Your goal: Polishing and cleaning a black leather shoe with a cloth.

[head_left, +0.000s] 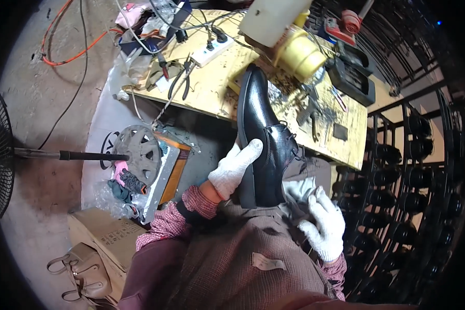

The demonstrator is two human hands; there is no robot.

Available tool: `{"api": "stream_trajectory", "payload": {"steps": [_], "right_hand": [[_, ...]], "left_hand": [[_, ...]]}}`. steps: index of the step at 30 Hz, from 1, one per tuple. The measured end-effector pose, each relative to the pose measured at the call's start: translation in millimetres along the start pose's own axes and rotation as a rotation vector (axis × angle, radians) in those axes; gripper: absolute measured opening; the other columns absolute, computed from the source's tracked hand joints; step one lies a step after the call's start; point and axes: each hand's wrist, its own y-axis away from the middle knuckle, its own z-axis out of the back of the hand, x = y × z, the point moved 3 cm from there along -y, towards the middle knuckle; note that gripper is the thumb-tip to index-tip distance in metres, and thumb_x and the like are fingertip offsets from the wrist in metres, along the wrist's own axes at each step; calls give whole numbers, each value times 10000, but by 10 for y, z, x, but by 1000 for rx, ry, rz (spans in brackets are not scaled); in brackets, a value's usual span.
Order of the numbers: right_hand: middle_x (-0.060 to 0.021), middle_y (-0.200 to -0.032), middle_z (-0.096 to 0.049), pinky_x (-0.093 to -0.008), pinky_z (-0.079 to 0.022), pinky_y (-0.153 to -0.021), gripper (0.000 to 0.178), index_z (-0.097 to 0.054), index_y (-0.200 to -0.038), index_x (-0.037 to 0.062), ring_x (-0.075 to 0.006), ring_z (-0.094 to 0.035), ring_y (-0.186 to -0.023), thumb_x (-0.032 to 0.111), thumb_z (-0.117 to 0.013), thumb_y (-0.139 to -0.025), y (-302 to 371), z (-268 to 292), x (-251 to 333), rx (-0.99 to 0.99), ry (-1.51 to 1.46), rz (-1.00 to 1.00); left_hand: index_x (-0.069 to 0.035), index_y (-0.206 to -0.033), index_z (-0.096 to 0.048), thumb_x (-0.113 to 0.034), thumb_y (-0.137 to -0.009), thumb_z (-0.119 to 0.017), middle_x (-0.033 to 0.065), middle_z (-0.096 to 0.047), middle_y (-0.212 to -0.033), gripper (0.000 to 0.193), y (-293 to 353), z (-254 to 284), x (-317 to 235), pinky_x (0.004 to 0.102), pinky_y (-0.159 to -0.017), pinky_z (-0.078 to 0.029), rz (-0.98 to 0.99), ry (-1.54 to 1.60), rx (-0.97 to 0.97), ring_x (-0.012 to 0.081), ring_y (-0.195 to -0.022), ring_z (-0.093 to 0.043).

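A glossy black lace-up dress shoe (266,119) stands on end above my lap, toe pointing away toward the bench. My left hand (235,168), in a white knit glove, grips it by the sole side near the heel, with the thumb over the upper. To the right of the shoe is my right hand (325,225), also gloved, its thumb and fingers apart. A pale grey cloth (299,189) lies between the shoe and that hand, close to its fingertips; whether they touch it is unclear. A brown apron (243,253) covers my lap.
The wooden workbench (217,98) ahead carries pliers (180,82), a power strip (212,50), a yellow machine part (299,54) and black trays (351,77). Racks of black shoes (380,199) stand right. At left are a fan (2,155), a cardboard box (103,240) and a handbag (90,271).
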Motion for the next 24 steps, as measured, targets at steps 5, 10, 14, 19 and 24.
{"api": "stream_trajectory", "payload": {"steps": [5,10,14,19,24], "right_hand": [[-256,-1248,-732,-463,-588,-827,542,-729,-1277,7,-441,-746,-1018,380,-820,-894,-60,-129,-84,-25,-18,39],[-271,-1271,-724,-464,-581,-916,561,-735,-1277,-2,-442,-741,-1077,412,-808,-906,-178,-160,-83,6,-1,11],[-267,-1277,-724,-465,-578,-949,558,-735,-1288,0,-442,-732,-1127,419,-788,-924,-237,-191,-126,24,-16,3],[-225,-1351,-711,-467,-547,-949,542,-713,-1351,36,-409,-685,-1261,299,-819,-889,-330,-166,-146,107,53,-2],[-205,-1419,-689,-420,-483,-1141,499,-693,-1373,-4,-357,-653,-1333,54,-799,-888,-438,-15,-576,-270,-105,-58]], "left_hand": [[-27,-1655,-317,-374,-1099,-619,92,-538,-1521,722,-227,129,-191,338,-1160,-435,-117,-155,-62,181,-1370,-526],[-1,-1711,-104,-409,-1022,-728,149,-486,-1582,1015,-398,227,-352,333,-1192,-393,-206,-286,-106,218,-1429,-478],[7,-1714,-28,-383,-1020,-727,161,-460,-1604,1059,-331,309,-335,331,-1211,-367,-201,-366,-115,225,-1443,-461],[-4,-1713,54,-241,-998,-760,144,-466,-1589,1109,-40,270,-200,344,-1212,-373,-164,-218,10,202,-1432,-461],[-61,-1686,-235,-4,-966,-623,88,-492,-1546,819,189,172,-113,358,-1228,-359,42,-33,270,194,-1403,-486]]}}
